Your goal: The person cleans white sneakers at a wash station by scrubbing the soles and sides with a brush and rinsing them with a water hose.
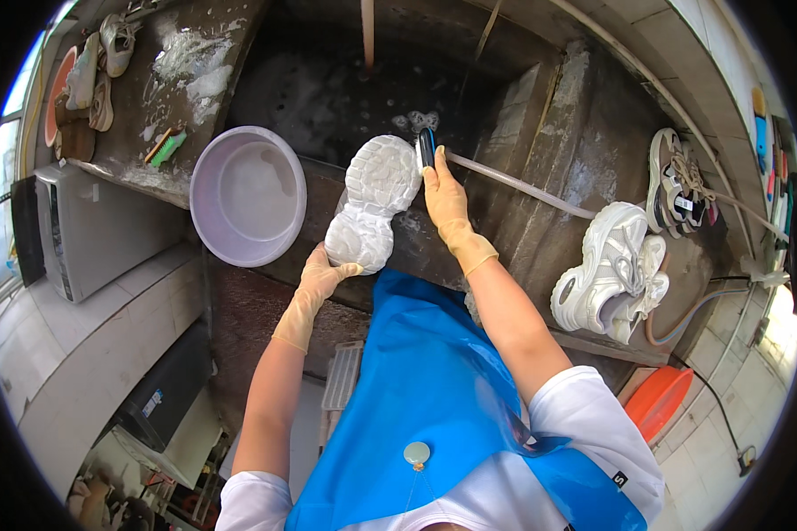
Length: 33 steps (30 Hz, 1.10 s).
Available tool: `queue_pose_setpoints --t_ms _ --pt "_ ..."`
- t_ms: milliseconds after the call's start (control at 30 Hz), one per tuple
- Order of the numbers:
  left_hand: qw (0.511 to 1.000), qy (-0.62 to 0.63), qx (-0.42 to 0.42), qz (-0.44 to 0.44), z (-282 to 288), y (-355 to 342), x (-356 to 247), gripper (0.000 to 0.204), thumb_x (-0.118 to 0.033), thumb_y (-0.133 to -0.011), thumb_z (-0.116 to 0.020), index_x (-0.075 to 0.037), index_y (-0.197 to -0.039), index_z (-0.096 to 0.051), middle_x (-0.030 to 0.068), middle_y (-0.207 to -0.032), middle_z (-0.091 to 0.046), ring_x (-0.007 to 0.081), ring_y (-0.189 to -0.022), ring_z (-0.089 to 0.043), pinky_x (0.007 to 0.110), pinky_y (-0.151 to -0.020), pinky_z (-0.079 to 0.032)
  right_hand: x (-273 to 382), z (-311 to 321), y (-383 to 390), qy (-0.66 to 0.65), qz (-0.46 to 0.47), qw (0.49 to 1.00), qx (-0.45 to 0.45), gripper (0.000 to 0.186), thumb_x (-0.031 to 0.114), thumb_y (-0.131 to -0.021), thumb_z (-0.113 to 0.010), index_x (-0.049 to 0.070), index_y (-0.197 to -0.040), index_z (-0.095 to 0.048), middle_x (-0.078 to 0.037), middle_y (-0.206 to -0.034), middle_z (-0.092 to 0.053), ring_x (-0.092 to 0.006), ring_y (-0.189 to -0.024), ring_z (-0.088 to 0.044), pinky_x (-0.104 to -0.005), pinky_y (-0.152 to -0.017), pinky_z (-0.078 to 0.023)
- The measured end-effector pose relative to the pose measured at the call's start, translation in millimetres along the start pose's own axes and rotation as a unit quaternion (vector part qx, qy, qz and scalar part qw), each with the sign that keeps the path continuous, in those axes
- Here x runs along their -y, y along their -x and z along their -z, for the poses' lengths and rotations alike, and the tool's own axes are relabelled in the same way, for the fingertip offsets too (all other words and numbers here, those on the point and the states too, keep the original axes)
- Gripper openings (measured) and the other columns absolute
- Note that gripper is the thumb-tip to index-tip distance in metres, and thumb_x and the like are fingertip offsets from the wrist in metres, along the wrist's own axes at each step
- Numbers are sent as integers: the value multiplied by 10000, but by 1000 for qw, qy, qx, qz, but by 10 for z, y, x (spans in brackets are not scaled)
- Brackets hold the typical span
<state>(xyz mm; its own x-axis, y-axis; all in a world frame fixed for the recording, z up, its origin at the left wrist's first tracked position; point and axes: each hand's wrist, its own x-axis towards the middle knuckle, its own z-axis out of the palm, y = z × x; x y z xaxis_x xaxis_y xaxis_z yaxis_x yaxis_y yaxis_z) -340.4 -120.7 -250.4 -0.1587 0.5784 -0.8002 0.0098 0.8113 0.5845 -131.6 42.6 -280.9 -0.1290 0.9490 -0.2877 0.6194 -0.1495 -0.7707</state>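
Note:
My left hand (328, 270), in a pale yellow glove, grips a white shoe (370, 177) at its near end, with the tread turned up. My gloved right hand (443, 195) is closed on a black and blue brush (428, 146), whose white bristles are at the shoe's upper right edge. The shoe is held over the edge of a dark concrete sink (514, 124). A pale purple basin (215, 195) stands to the left, and a green brush (168, 147) lies beside it on the ledge.
Shoes (97, 84) stand on the left ledge. A white pair (593, 283) and a darker pair (673, 186) are on the right. A hose (522, 188) crosses the right side. An orange basin (660, 398) is low at the right, a grey appliance (106, 239) at the left.

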Motion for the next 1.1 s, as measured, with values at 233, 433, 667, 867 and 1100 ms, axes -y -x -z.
queue_pose_setpoints --t_ms 233,433,667,867,1100 --pt "1000 10 8 10 62 -56 138 686 -58 -744 -837 54 -1320 -480 158 -1220 -639 239 -1104 -625 337 -991 -483 -122 -181 698 -196 -51 979 20 567 197 -1007 -519 74 -1521 -313 -332 -1172 -604 -441 -1053 -633 -401 -896 -507" --pt "998 56 21 24 57 -70 90 693 -67 -738 -847 63 -1310 -477 155 -1211 -638 233 -1103 -623 330 -971 -492 -198 -593 1002 -417 -194 888 -22 527 192 -1038 -478 78 -1530 -325 -92 -1045 -617 -153 -738 -511 -262 -659 -459" --pt "999 -3 11 37 80 -116 136 661 -46 -755 -829 63 -1302 -474 150 -1208 -637 216 -1099 -618 318 -958 -494 -49 -211 394 -552 -329 766 35 581 401 -1012 -499 278 -1544 -300 55 -530 -296 -76 -368 -291 -263 -319 -255" --pt "1000 7 18 19 137 -107 261 736 -108 -727 -866 60 -1317 -458 151 -1208 -637 242 -1113 -613 336 -991 -477 -56 -467 1004 -567 -290 770 -22 544 244 -1017 -516 155 -1531 -360 72 -743 -497 -56 -550 -350 -203 -494 -350" --pt "964 -184 -119 -152 -138 149 -103 934 -91 -685 -874 -16 -1445 -336 198 -1344 -507 328 -1300 -444 404 -1097 -384 113 -238 328 -120 -17 993 -14 518 226 -990 -551 139 -1477 -398 -326 -1076 -615 -485 -996 -599 -453 -785 -514"
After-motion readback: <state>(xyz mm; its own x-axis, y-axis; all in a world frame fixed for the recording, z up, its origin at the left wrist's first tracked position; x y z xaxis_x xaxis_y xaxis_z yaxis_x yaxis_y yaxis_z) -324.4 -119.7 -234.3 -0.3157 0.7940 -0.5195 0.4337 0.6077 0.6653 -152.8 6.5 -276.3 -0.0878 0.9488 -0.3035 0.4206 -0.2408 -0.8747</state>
